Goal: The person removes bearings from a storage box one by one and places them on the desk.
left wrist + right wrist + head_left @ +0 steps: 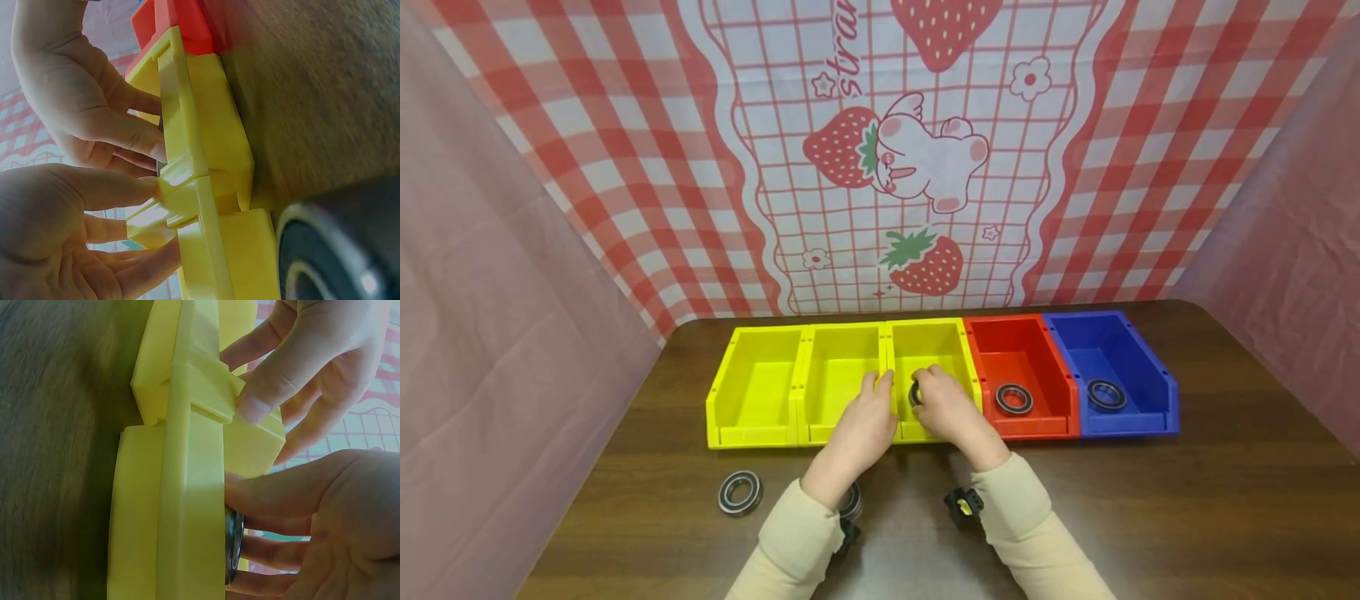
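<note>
My right hand (951, 404) reaches into the third yellow bin (925, 340) and holds a ball bearing (914, 394) by its edge. In the right wrist view the dark bearing (234, 540) stands behind the bin's front lip, with the thumb and fingers about it. My left hand (865, 421) grips the divider between the second and third yellow bins, its thumb on one side and fingers on the other. Both hands (94, 244) show close together in the left wrist view. One bearing lies in the red bin (1011, 346) and another in the blue bin (1101, 346).
Two more yellow bins, one of them the leftmost bin (760, 375), continue the row leftward. On the brown table (647, 533) lies a loose bearing (741, 492). Another bearing (852, 502) is partly hidden by the left wrist. A checked cloth (700, 167) hangs behind.
</note>
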Demonstrator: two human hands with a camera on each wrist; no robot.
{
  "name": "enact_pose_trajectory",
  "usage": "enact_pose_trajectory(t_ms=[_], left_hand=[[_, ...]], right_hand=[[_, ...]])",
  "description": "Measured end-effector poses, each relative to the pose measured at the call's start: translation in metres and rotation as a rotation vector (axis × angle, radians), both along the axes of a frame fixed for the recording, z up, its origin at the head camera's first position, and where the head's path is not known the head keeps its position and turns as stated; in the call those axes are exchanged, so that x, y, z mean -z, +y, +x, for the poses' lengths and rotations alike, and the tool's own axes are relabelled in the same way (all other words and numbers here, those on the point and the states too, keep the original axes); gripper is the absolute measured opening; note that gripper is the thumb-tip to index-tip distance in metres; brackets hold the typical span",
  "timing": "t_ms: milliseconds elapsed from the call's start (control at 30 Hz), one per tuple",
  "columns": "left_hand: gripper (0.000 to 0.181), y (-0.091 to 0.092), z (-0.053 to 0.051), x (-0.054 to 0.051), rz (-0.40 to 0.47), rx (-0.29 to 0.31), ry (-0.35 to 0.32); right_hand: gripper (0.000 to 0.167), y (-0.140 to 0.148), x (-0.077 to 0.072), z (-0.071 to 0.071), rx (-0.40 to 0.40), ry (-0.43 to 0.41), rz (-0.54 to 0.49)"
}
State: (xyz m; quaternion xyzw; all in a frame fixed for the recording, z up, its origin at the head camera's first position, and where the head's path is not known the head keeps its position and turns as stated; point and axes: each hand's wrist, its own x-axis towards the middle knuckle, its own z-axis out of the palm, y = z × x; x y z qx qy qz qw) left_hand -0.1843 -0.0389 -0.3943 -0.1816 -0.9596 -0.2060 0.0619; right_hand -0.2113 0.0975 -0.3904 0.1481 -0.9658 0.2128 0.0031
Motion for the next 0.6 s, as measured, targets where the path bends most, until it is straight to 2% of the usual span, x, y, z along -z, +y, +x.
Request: enact_pose_trajectory(t_ms=[233, 400, 600], left_hand=[[0.06, -0.0008, 0.0003, 0.0013, 0.003, -0.002, -0.008], [0.059, -0.0003, 0.0004, 0.0006, 0.003, 0.002, -0.006], [0.057, -0.0009, -0.0003, 0.0, -0.002, 0.005, 0.005]], right_hand=[[0.04, -0.0017, -0.0018, 0.004, -0.002, 0.027, -0.018], [0.043, -0.0032, -0.0015, 0.006, 0.033, 0.035, -0.037], [0.046, -0.0053, -0.0003, 0.0104, 0.025, 0.107, -0.036]])
